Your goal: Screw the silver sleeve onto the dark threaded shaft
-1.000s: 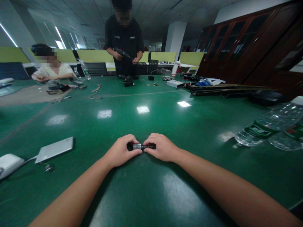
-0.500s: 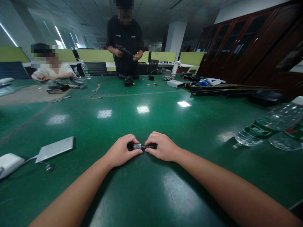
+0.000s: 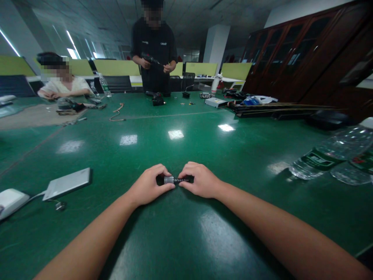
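Observation:
Over the middle of the green table (image 3: 163, 217), my two hands meet at a small part lying crosswise between them. My left hand (image 3: 148, 182) is curled with thumb and fingers round its silver cylinder (image 3: 168, 180). Out of the cylinder's right end runs a thin, dark, ridged shaft (image 3: 182, 180), which my right hand (image 3: 201, 180) pinches between thumb and fingers. Silver cylinder and dark shaft are in line and appear to touch. My fingertips partly hide both pieces, and their exact kind is too small to tell.
To my left lie a flat silver device (image 3: 68, 183) with a cable and a white object (image 3: 11, 202). Clear water bottles (image 3: 317, 159) stand at the right. Across the table, a standing person (image 3: 154, 50) holds a power drill (image 3: 150, 58); another person (image 3: 67, 85) sits at the left.
My hands stay closed on the small part in nearly the same place. The whole view has shifted very slightly; nothing on the table has visibly moved.

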The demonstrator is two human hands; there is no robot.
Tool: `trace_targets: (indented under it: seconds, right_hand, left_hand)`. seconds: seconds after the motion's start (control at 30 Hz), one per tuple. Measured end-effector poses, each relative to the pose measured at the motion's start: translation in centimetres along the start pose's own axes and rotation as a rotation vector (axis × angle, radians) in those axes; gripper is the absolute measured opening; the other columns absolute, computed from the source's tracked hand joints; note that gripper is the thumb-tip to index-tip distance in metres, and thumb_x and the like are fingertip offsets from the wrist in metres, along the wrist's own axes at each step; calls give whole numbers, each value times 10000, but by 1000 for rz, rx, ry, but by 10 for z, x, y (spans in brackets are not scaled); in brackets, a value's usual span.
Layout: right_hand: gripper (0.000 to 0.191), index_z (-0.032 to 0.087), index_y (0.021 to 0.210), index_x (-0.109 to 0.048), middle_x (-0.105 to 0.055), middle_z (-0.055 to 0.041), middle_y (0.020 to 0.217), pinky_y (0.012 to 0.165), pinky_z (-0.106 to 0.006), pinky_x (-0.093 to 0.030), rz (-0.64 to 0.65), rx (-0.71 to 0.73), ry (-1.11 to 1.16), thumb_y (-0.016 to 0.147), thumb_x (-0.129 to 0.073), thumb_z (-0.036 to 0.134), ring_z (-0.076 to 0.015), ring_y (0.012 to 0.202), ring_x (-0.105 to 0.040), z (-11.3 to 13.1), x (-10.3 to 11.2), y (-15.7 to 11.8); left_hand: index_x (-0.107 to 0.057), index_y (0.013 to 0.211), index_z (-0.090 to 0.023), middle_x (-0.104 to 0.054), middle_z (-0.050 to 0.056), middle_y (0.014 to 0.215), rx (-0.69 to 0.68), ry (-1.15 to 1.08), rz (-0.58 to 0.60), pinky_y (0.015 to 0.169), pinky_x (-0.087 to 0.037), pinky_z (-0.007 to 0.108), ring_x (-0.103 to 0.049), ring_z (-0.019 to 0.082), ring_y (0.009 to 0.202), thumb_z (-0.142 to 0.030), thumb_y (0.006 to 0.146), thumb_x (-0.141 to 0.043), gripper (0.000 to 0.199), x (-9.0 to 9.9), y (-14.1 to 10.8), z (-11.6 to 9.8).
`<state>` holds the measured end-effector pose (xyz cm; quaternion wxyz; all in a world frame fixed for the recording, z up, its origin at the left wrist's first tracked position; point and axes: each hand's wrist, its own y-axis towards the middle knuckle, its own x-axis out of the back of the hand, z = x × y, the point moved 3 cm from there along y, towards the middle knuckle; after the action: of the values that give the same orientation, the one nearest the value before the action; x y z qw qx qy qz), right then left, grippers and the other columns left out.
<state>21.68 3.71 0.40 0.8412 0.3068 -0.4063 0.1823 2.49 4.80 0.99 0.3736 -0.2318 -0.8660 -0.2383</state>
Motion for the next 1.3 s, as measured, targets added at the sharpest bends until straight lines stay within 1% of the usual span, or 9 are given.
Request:
trace_targets:
  seconds: [0.5,0.8,1.07,1.2,1.3]
  right_hand:
    - [72,175,823,-712,-666,-31,751,734,-307,-453,-4,-14,-22,753,-725,180,-177,767,-579,-4,4,-2]
    - [68,181,817,-712,-663,-31,760,740,-309,-460,0,-57,-26,751,-726,169,-175,776,-581,-7,7,-1]
    - [68,175,811,-717,-664,-34,759,736,-306,-465,-3,-71,-15,745,-730,168,-173,773,-585,-9,9,-2]
    - [68,175,810,-720,-663,-31,756,731,-302,-468,17,-76,-22,742,-723,168,-173,771,-585,-11,11,-2]
    - [80,163,809,-726,-665,-35,755,718,-295,-470,48,-98,-29,731,-717,151,-170,758,-589,-17,15,-4]
  left_hand:
    - [-616,852,-183,-644,27,876,7,0,-3,749,-455,311,-602,196,822,-333,790,-729,198,1,0,-1]
    - [-624,869,-183,-652,32,868,18,15,-21,727,-462,311,-601,195,803,-353,801,-711,202,1,0,1]
    - [-627,875,-185,-656,29,882,22,16,-25,737,-462,313,-606,195,813,-345,802,-713,195,2,-1,1]
    - [-625,879,-186,-656,29,885,26,19,-20,736,-458,312,-605,196,815,-351,806,-712,201,2,-1,2]
    - [-626,881,-185,-658,29,886,33,22,-18,739,-458,315,-610,199,819,-344,803,-719,201,2,-1,2]
